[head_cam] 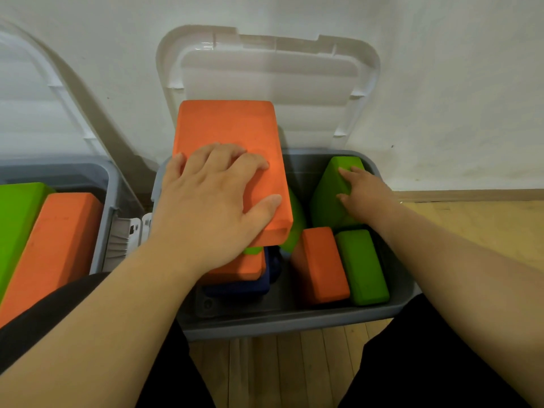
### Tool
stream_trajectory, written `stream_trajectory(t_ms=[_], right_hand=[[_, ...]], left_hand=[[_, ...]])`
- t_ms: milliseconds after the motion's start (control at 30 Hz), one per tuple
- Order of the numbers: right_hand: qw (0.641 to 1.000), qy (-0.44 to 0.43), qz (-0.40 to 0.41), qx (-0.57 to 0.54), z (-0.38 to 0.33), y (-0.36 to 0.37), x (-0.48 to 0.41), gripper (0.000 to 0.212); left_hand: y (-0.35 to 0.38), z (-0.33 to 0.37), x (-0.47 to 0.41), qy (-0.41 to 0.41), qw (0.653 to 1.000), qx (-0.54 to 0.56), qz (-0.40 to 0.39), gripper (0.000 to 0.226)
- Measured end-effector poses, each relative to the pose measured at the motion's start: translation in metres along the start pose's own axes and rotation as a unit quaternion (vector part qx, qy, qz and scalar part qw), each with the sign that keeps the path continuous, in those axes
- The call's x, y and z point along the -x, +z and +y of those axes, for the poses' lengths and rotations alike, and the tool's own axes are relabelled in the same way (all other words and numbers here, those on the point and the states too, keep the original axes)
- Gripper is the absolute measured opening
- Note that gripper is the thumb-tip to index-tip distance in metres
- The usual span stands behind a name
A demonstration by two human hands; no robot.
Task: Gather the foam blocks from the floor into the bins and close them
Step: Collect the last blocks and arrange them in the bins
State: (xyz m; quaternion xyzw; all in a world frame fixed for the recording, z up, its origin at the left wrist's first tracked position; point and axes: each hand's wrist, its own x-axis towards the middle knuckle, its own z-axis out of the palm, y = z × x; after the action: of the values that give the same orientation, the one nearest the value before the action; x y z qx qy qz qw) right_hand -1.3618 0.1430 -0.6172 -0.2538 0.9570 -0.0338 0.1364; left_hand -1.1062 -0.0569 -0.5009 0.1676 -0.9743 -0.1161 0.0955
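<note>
Left bin [101, 184] has green and orange blocks in it. Left hand [206, 207] lies flat, fingers spread, on top of the big orange block [226, 125] tilted over the right bin [294, 322]. Right hand [368, 195] has its fingertips [345, 171] on a tilted green block [328, 198] inside that bin; can't tell if it's actually gripping.

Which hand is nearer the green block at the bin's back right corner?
Right. The right hand holds the green block; the left hand rests on the orange block to its left.
</note>
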Motion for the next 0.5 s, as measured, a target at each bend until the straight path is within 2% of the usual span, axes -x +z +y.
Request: stream_trajectory(t_ms=[133, 333, 500], right_hand=[[1.0, 0.005, -0.012, 0.012, -0.005, 0.002, 0.0, 0.072], [0.999, 0.029, 0.034, -0.017, -0.01, 0.041, 0.014, 0.065], [0.999, 0.025, -0.007, -0.039, -0.016, 0.041, 0.017, 0.064]], left_hand=[[0.0, 0.0, 0.002, 0.003, 1.0, 0.002, 0.0, 0.061], [0.001, 0.0, 0.001, 0.002, 1.0, 0.005, -0.011, 0.061], [-0.001, -0.004, 0.002, -0.002, 1.0, 0.015, -0.003, 0.061]])
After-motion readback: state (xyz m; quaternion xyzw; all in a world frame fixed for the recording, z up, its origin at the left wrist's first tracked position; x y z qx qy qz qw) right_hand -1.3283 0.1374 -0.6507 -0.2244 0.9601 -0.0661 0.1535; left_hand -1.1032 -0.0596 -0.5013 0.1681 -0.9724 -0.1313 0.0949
